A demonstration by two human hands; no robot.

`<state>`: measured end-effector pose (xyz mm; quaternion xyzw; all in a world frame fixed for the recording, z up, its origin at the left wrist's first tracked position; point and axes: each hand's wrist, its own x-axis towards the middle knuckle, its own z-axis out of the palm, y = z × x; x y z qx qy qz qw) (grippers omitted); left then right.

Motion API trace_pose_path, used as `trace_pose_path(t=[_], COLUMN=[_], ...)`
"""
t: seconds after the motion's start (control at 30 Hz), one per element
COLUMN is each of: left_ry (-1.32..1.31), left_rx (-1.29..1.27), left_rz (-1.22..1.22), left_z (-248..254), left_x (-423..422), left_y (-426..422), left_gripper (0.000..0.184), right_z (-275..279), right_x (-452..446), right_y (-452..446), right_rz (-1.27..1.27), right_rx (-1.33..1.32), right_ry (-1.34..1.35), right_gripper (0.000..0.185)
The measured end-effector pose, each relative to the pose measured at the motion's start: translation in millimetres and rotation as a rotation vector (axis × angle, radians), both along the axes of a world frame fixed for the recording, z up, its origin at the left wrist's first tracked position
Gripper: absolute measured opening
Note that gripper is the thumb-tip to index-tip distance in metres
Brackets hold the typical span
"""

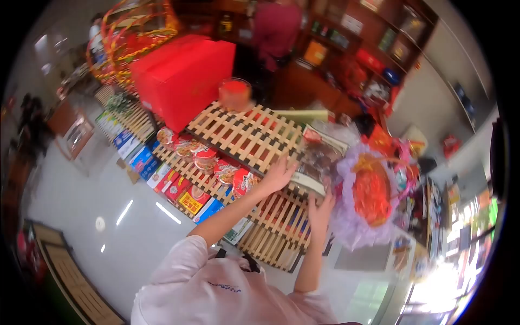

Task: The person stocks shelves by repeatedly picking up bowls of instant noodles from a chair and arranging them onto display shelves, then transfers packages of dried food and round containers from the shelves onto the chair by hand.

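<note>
A clear plastic bag of dark food [320,157] with pale printed ends lies at the right end of the raised slatted wooden shelf [246,132]. What the dark pieces are, I cannot make out. My left hand [279,174] grips the bag at its left edge. At the near right corner, my right hand [322,208] has its fingers around the bag's edge. Close to the right hand stands a basket of red packets [372,192] wrapped in lilac mesh. Red-lidded instant noodle bowls [206,158] line the lower step to the left of my left forearm.
A large red box [181,73] and a blurred red-lidded tub [235,93] stand on the upper shelf. Colourful cartons [179,187] line the lower front. Behind are a person in a dark red top [276,30] and a wooden cabinet [346,38]. Wire-like decorated baskets [132,40] stand far left.
</note>
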<state>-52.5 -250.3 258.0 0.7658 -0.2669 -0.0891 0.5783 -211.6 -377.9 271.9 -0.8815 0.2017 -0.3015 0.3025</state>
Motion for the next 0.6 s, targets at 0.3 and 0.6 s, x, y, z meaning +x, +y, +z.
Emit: trace_pose_path(t=[0.3, 0.6], left_ry=[-0.01, -0.178], left_rx=[-0.013, 0.201], left_rz=[0.207, 0.413], left_z=[-21, -7], left_x=[20, 14], left_y=[-51, -74], left_gripper=[0.063, 0.059], right_z=[4, 4], right_x=[-22, -37], right_y=[-11, -27], right_rz=[0.007, 0.195], right_rx=[0.179, 0.824], right_ry=[-0.08, -0.246], right_gripper=[0.063, 0.051])
